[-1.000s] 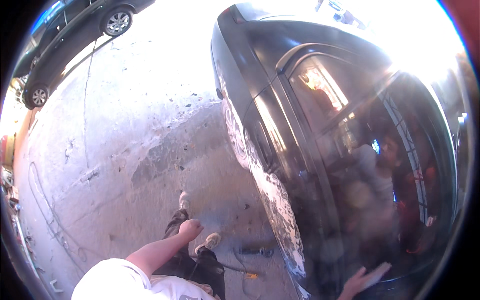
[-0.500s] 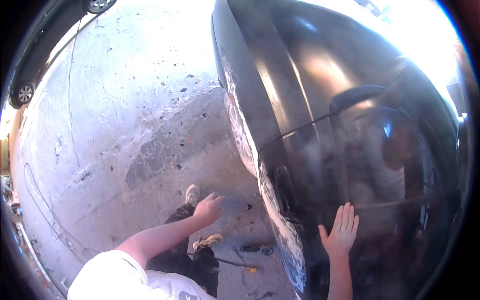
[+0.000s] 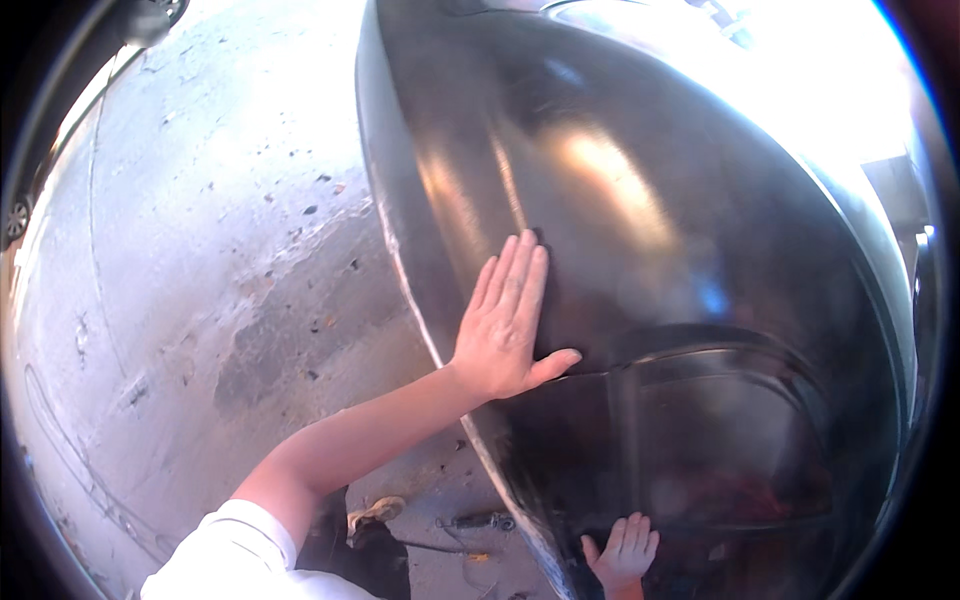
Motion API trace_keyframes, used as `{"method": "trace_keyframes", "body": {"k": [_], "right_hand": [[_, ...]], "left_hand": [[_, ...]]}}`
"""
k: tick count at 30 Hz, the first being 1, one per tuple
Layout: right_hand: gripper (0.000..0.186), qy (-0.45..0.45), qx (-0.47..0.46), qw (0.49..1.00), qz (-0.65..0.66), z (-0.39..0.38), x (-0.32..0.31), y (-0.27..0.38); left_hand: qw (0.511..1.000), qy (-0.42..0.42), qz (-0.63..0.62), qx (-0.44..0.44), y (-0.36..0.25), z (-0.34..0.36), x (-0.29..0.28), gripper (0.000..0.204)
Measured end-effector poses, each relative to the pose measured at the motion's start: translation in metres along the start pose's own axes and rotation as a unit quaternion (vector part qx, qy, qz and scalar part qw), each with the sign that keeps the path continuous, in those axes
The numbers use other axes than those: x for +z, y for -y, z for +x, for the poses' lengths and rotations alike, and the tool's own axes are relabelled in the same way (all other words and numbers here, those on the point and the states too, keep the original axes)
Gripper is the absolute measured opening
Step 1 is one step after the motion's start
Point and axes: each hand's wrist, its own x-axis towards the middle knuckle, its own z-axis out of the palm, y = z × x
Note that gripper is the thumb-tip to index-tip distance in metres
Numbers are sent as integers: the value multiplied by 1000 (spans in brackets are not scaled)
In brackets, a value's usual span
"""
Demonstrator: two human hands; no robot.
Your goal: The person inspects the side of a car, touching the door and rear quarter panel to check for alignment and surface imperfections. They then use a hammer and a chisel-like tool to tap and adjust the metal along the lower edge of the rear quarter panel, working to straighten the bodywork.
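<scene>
My left hand (image 3: 508,325) lies flat on the glossy dark body panel of a car (image 3: 640,270). Its fingers are stretched out, the thumb spread near a panel seam. Lower down, my right hand (image 3: 622,552) rests with fingers apart on the car's side, below a dark side window (image 3: 730,440). Neither hand holds anything. Whitish, scuffed patches run along the panel's lower edge (image 3: 485,455).
On the worn concrete floor (image 3: 190,250) a dark hand tool (image 3: 490,521) with a cord lies near my shoe (image 3: 378,512). A long cable (image 3: 85,465) curves across the floor at left. Another dark car stands at the far left, its wheel (image 3: 17,218) showing.
My left hand has come up from beside my leg onto the car panel. My right hand appears lower in the picture, still flat on the car. The view has shifted toward the panel.
</scene>
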Motion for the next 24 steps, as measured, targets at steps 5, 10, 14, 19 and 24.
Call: {"method": "trace_keyframes", "body": {"k": [5, 10, 14, 19, 24], "right_hand": [[50, -22, 9, 997, 72, 21, -19, -1], [55, -34, -3, 999, 37, 7, -3, -2], [49, -74, 2, 997, 34, 14, -9, -4], [48, -91, 5, 994, 53, 20, -15, -7], [45, -81, 7, 995, 62, 22, -19, -5]], "left_hand": [[998, -53, -30, 12, -8, 32, -5, 112], [985, -139, -40, 95, -32, 86, -14, 110], [970, -130, -48, 201, -83, 131, -40, 107], [948, -88, -83, 294, -131, 146, -60, 107], [937, -87, -28, 337, -125, 143, -58, 109]]}}
